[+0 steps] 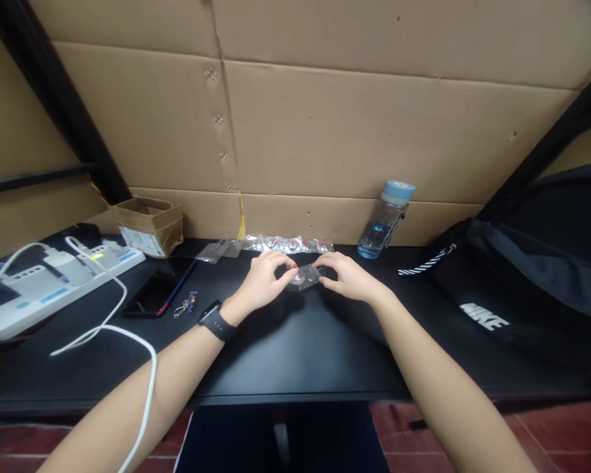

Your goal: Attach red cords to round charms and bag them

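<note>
My left hand [263,279], with a dark watch on its wrist, pinches a small round silvery piece [299,278] with a bit of red at its top. What kind of thing it is, I cannot make out. Opposite it, my right hand [345,276] grips the edge of a small clear plastic bag [310,276] between thumb and fingers. The round piece and the bag meet between the hands, just above the black table [295,348]; whether the piece is inside the bag is unclear. Just behind lies a row of shiny clear packets [288,244] with red spots.
Flat clear bags [219,250] lie left of the packets. Further left are a keychain [187,305], a phone [160,289], a cardboard box [152,223] and a power strip [64,282]. A white cable [150,394] crosses my left forearm. Right stand a water bottle [381,223] and black backpack [522,276].
</note>
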The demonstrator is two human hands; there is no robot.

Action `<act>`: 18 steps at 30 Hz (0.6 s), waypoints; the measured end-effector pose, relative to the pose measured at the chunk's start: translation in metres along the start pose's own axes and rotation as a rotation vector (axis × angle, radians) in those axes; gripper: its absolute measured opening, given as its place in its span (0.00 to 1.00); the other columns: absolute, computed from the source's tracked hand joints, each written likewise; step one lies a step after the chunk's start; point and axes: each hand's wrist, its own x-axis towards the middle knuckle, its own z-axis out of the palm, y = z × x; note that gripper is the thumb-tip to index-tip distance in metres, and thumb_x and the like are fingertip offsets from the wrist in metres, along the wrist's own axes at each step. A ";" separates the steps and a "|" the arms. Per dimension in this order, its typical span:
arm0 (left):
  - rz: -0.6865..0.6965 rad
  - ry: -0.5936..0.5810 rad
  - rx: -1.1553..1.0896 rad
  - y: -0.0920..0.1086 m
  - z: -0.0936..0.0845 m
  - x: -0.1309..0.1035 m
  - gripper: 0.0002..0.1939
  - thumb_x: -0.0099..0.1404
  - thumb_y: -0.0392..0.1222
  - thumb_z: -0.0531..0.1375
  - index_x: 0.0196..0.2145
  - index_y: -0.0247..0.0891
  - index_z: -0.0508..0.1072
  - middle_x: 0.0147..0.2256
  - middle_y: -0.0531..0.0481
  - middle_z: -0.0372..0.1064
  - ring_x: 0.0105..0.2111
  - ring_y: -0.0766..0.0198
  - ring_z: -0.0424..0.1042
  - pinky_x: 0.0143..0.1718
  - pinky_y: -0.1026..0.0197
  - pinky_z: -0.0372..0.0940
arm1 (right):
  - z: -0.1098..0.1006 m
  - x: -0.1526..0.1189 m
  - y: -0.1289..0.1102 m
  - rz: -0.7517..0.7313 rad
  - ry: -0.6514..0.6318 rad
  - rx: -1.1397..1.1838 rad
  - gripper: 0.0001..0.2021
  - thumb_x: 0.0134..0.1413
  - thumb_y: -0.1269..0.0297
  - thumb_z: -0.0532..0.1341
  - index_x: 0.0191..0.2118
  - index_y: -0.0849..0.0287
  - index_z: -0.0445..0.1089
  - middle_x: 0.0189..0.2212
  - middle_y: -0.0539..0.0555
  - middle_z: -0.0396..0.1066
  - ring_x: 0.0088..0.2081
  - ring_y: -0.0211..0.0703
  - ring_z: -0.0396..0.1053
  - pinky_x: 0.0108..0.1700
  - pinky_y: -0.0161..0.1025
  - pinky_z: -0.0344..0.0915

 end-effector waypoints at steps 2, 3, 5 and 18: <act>-0.019 0.062 0.001 -0.002 -0.001 0.001 0.08 0.70 0.44 0.60 0.34 0.42 0.76 0.39 0.51 0.78 0.43 0.57 0.73 0.51 0.53 0.62 | 0.000 0.000 -0.001 -0.010 -0.053 -0.002 0.10 0.55 0.70 0.65 0.44 0.56 0.77 0.45 0.57 0.77 0.49 0.51 0.73 0.54 0.50 0.67; -0.025 0.082 -0.001 -0.002 0.000 0.001 0.08 0.70 0.44 0.60 0.35 0.42 0.76 0.38 0.51 0.78 0.43 0.57 0.73 0.50 0.53 0.63 | 0.000 0.001 -0.002 -0.015 -0.075 0.006 0.08 0.55 0.70 0.64 0.42 0.56 0.77 0.42 0.56 0.77 0.46 0.49 0.74 0.52 0.48 0.68; -0.034 0.086 -0.003 -0.003 0.001 0.001 0.08 0.70 0.44 0.60 0.35 0.43 0.77 0.38 0.51 0.78 0.43 0.57 0.73 0.50 0.53 0.62 | -0.001 0.001 -0.004 -0.023 -0.103 0.028 0.06 0.55 0.71 0.64 0.38 0.57 0.77 0.39 0.55 0.78 0.41 0.46 0.75 0.48 0.44 0.69; -0.077 -0.085 0.041 -0.002 0.010 -0.004 0.07 0.70 0.46 0.61 0.37 0.47 0.79 0.43 0.54 0.79 0.50 0.56 0.72 0.55 0.52 0.59 | 0.006 0.000 -0.006 0.001 -0.349 0.011 0.07 0.56 0.63 0.66 0.39 0.53 0.82 0.54 0.55 0.77 0.52 0.52 0.75 0.56 0.42 0.66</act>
